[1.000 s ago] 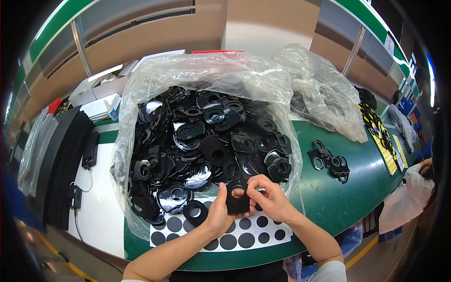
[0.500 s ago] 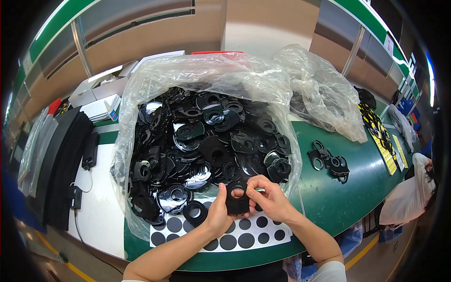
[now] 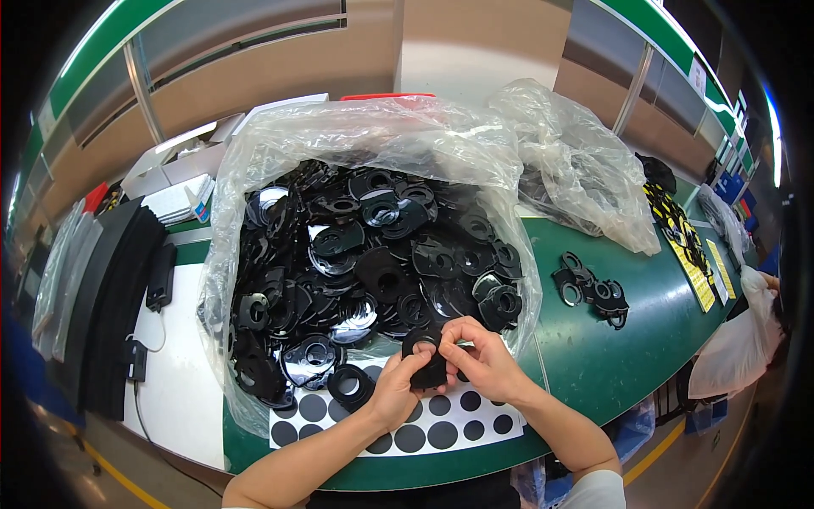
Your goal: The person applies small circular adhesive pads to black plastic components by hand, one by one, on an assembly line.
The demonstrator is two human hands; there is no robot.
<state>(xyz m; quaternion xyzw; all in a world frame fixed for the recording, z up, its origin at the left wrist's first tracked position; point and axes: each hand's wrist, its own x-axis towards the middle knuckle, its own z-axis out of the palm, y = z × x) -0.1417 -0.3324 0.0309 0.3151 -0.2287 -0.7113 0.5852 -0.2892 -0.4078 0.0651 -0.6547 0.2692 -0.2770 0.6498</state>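
Observation:
Both hands meet over the front of the green table (image 3: 593, 373). My left hand (image 3: 394, 392) and my right hand (image 3: 482, 358) together pinch one flat black plastic part (image 3: 426, 360) with a round hole. It hovers above a white sheet of black round stickers (image 3: 407, 420). Just behind lies a large clear plastic bag (image 3: 339, 144) heaped with several similar black parts (image 3: 373, 254).
A small pile of black parts (image 3: 589, 288) lies on the green surface to the right. A second, crumpled clear bag (image 3: 577, 161) sits behind it. Black foam strips (image 3: 102, 288) and white boxes (image 3: 182, 182) are at the left. Another person's white sleeve (image 3: 738, 348) shows at the far right.
My hands have stayed in nearly the same spot; the fingers shifted slightly on the black part. The person at the far right edge moved a little.

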